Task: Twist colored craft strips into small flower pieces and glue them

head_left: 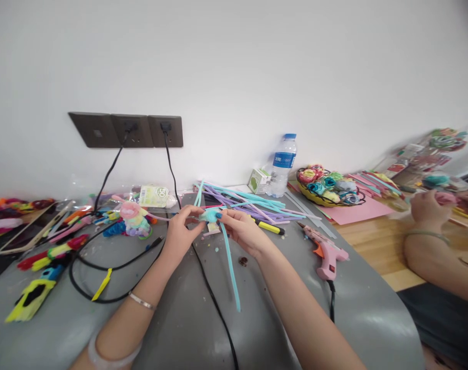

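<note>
Light-blue fuzzy pipe-cleaner bundle (208, 215), held two-handed

Location: between hands, above glossy grey surface (172, 324). Left hand (182, 231), right hand (242, 230): fingers pinching opposite sides, presumably to steady it. Long light-blue stem (231, 268): trailing. Pink plastic glue gun (326, 254): right side, apparently for reach.

Looks from head height, forward and down, across the tabletop (357, 313) to the wall (234, 77) behind it. Sits near enough to place the left hand (182, 230) and right hand (243, 230) just below centre; spans wide, taking in another person's arm (428, 257) at far right.
</note>
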A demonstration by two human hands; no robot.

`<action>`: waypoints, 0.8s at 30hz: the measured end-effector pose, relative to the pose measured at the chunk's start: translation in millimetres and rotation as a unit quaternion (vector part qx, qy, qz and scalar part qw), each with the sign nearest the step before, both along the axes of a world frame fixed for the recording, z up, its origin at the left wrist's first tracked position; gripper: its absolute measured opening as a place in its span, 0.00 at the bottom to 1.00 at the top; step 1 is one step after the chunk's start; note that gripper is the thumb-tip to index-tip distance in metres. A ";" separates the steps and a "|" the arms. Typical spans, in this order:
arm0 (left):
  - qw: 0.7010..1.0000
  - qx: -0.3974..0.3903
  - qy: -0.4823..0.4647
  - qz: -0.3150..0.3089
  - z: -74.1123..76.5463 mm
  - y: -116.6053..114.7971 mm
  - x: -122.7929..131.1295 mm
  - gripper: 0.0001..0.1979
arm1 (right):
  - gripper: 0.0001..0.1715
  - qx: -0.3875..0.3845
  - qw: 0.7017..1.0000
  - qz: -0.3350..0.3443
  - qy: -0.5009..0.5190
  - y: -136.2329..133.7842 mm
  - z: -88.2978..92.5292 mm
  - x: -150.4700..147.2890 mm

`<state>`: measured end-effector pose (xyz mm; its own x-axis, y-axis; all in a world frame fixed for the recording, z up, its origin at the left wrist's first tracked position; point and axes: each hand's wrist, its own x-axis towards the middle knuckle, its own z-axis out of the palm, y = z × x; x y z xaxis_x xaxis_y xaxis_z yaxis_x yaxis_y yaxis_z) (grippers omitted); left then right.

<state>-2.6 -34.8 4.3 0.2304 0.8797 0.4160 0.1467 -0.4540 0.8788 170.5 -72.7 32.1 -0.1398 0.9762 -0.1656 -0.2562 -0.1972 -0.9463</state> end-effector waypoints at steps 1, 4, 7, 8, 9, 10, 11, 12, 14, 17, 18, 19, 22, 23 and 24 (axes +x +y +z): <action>1.000 0.001 0.000 0.000 0.6 -0.3 0.2 0.08 | 0.26 -0.002 1.000 -0.001 0.000 -0.2 -0.3 -0.6; 1.000 0.005 0.001 0.000 2.2 -1.1 0.8 0.08 | 0.27 -0.004 1.000 -0.006 -0.010 -0.9 -0.4 -3.1; 1.000 0.013 0.002 -0.001 3.2 -1.9 1.2 0.07 | 0.28 0.006 0.999 -0.020 -0.036 -1.5 0.2 -5.1; 1.000 0.016 0.004 -0.001 3.4 -2.1 1.3 0.07 | 0.28 0.011 0.999 -0.025 -0.044 -1.5 0.3 -5.4; 1.000 0.020 0.006 0.000 3.5 -2.3 1.3 0.07 | 0.28 0.015 0.998 -0.030 -0.051 -1.5 0.2 -5.5; 1.000 0.024 0.008 0.001 3.5 -2.4 1.3 0.07 | 0.28 0.020 0.998 -0.035 -0.056 -1.4 -0.1 -5.4; 1.000 0.028 0.011 0.002 3.5 -2.4 1.3 0.07 | 0.27 0.024 0.997 -0.041 -0.062 -1.2 -0.6 -5.1; 0.999 0.032 0.015 0.003 3.4 -2.4 1.2 0.07 | 0.27 0.027 0.996 -0.050 -0.067 -1.1 -1.2 -4.6; 0.999 0.043 0.022 0.004 3.4 -2.4 0.9 0.08 | 0.26 0.031 0.994 -0.073 -0.074 -1.5 -2.8 -3.2; 0.998 0.058 0.027 0.008 3.8 -2.8 0.3 0.08 | 0.25 0.024 0.991 -0.109 -0.072 -5.5 -5.0 -0.9; 0.998 0.063 0.028 0.009 4.1 -3.1 0.0 0.08 | 0.25 0.020 0.991 -0.112 -0.073 -8.2 -5.6 -0.3; 0.997 0.069 0.031 0.010 4.6 -3.6 -0.3 0.09 | 0.24 0.017 0.991 -0.110 -0.079 -11.5 -6.4 0.1; 0.994 0.091 0.052 0.015 6.4 -5.9 -1.0 0.09 | 0.22 0.049 0.985 -0.102 -0.129 -24.7 -10.1 0.6; 0.993 0.097 0.063 0.019 7.2 -6.9 -1.2 0.09 | 0.20 0.073 0.980 -0.108 -0.152 -29.6 -12.0 0.9; 0.992 0.099 0.074 0.022 7.9 -7.9 -1.4 0.08 | 0.18 0.099 0.972 -0.120 -0.174 -34.5 -14.2 1.4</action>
<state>-4.0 -42.7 12.2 0.2652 0.7946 0.5462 0.2919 -0.6061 0.7399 171.9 -107.2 17.9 0.1261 0.9915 0.0315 0.0708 0.0227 -0.9972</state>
